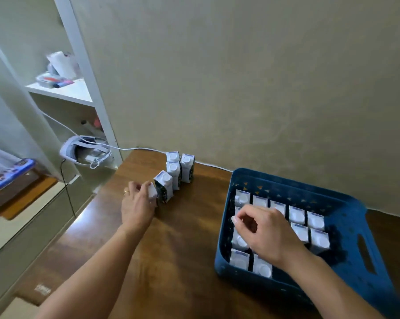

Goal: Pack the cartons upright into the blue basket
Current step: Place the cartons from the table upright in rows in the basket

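The blue basket (346, 229) stands on the right of the wooden table (176, 245) and holds several upright white-topped cartons (296, 215). My right hand (263, 233) is inside the basket over its left rows, fingers curled; whether it holds a carton under the palm is hidden. My left hand (136, 203) grips a small carton (152, 192) at the near end of a short row on the table. Several more cartons (174, 171) stand upright in that row, running back toward the wall.
A white headset (84, 150) with a cable lies at the table's back left corner, below white shelves (63, 90). The wall runs close behind the basket and cartons. A blue case (10, 173) sits on a lower surface at far left.
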